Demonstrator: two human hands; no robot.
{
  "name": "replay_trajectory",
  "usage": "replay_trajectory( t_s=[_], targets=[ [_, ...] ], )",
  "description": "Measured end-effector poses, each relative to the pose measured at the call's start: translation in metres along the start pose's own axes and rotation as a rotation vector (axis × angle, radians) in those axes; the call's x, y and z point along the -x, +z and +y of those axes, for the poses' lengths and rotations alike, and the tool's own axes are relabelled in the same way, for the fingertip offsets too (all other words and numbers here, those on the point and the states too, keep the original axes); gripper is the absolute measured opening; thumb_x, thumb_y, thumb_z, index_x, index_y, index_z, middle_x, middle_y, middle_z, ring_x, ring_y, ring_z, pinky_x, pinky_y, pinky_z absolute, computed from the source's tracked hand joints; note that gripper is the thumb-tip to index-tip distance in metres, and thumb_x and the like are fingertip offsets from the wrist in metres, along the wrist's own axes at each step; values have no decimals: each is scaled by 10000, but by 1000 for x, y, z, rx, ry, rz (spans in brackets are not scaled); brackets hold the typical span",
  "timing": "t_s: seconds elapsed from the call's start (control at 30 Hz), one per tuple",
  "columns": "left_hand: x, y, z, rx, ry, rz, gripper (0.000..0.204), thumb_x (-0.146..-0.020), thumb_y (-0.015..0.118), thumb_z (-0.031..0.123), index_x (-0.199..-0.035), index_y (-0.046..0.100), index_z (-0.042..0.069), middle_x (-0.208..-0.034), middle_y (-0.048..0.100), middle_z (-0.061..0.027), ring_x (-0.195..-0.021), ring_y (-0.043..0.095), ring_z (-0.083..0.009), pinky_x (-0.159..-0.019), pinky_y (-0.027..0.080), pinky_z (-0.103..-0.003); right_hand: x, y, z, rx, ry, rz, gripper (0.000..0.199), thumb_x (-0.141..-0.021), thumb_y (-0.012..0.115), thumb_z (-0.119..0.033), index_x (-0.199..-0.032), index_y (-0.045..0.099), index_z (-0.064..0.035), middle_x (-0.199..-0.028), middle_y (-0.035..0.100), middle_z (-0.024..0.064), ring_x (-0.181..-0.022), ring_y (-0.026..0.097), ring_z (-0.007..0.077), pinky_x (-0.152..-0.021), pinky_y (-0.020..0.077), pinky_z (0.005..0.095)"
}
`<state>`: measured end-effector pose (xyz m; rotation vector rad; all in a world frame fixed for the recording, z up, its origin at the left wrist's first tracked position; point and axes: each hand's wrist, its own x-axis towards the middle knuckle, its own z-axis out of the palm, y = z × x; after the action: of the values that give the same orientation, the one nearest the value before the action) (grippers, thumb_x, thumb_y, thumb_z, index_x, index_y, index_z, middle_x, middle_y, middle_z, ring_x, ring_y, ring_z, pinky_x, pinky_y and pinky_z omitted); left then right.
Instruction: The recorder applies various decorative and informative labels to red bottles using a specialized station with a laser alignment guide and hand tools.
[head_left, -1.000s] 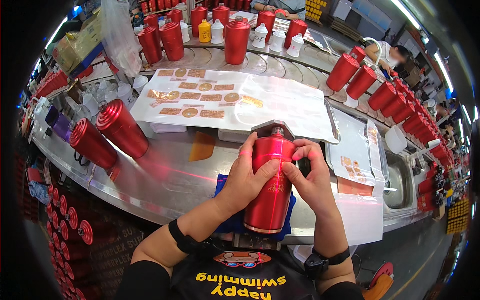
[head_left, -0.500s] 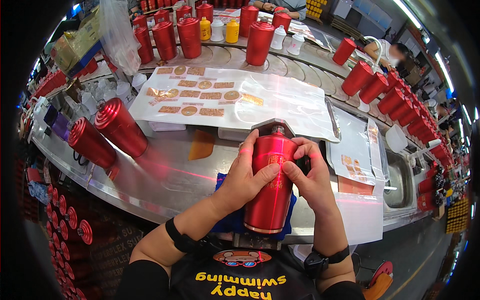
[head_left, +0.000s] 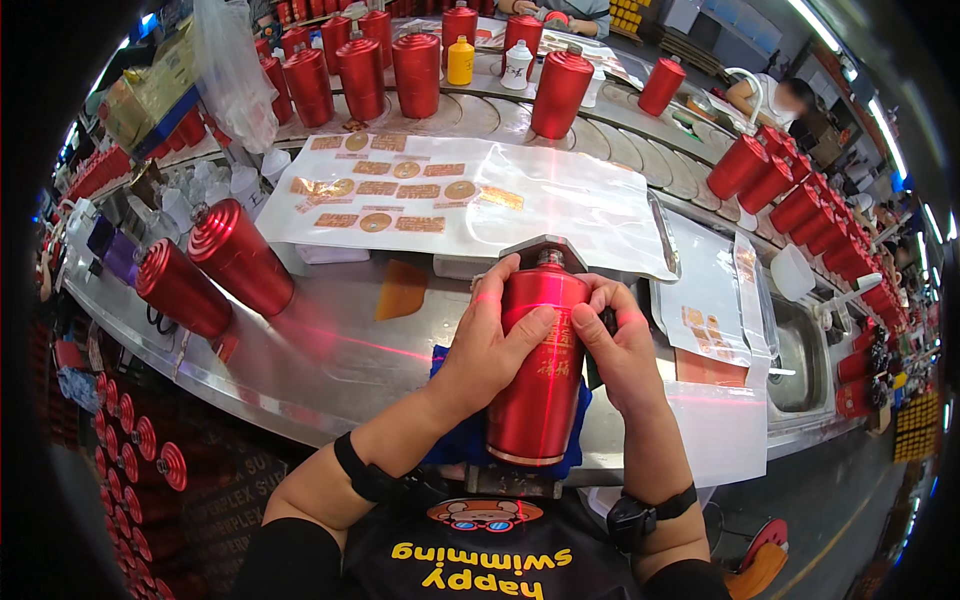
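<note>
A glossy red bottle [head_left: 528,420], with a clear stub at its neck and gold lettering on its front, rests tilted on a blue cloth [head_left: 462,440] at the near table edge. My left hand [head_left: 485,350] wraps its left side, thumb pressed on the front near the gold lettering. From the other side my right hand [head_left: 630,355] grips the upper body, its thumb also on the front. A small dark thing shows by the right fingers; I cannot tell what it is. Behind the neck stands a grey metal angled plate [head_left: 545,246]. Red laser lines cross the bottle.
A white sheet with gold decals [head_left: 400,190] lies beyond my hands; another decal sheet [head_left: 700,290] is at the right, by a sink [head_left: 797,370]. Two red bottles [head_left: 240,257] stand left, near an amber scraper [head_left: 401,290]. Several bottles line the curved conveyor [head_left: 490,112]. Co-workers sit beyond.
The bottles on the far conveyor have shifted to the right. Both my thumbs have moved slightly up the held bottle, and more of its gold lettering shows. My grip stays on it.
</note>
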<state>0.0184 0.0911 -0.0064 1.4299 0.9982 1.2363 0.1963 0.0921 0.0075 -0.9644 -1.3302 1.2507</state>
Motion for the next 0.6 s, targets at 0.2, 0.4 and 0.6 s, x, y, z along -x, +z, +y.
replay_trajectory(
  t_s=[0.2,0.4,0.6],
  targets=[
    [-2,1,-6,138,-56,-1,733,-904,631,356,-1391,306,-85,-1322,425,-273,-1239,459,-334,-1046,361,-381,2,-2,-1,6,27,13,221,-945,628,-244,-931,497,-67,-1260,493,76,-961,503,97,-826,429,230],
    [9,-1,-6,-26,34,-43,891,-867,672,389,-1445,187,-86,-1382,375,-274,-1283,423,-339,-1077,333,-390,9,-3,1,136,-47,22,251,-885,690,-237,-932,510,-68,-1237,507,112,-998,502,134,-877,409,275],
    [7,-8,-6,43,9,-68,937,-846,707,390,-1467,166,-58,-1386,384,-241,-1257,452,-300,-1045,374,-378,4,-3,5,272,-175,22,252,-868,700,-225,-947,541,-47,-1175,541,171,-1135,513,271,-960,388,345]
  ],
)
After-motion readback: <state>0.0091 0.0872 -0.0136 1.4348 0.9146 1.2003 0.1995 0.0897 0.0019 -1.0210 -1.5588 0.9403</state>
